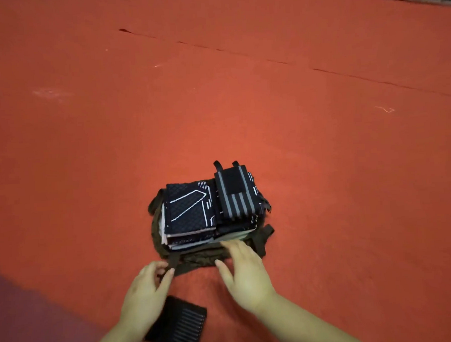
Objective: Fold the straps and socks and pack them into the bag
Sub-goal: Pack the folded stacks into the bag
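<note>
place: indoor floor | evidence: red carpet [215,106]; seam [265,60]

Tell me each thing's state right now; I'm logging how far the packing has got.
bag: open, piled above its rim.
folded socks: stacked in the bag's left half.
folded strap: topmost on the right stack.
ribbed black piece: flat on the floor, unpacked.
left hand: pinching the bag's near handle.
right hand: fingers straight, touching the bag's near edge.
</note>
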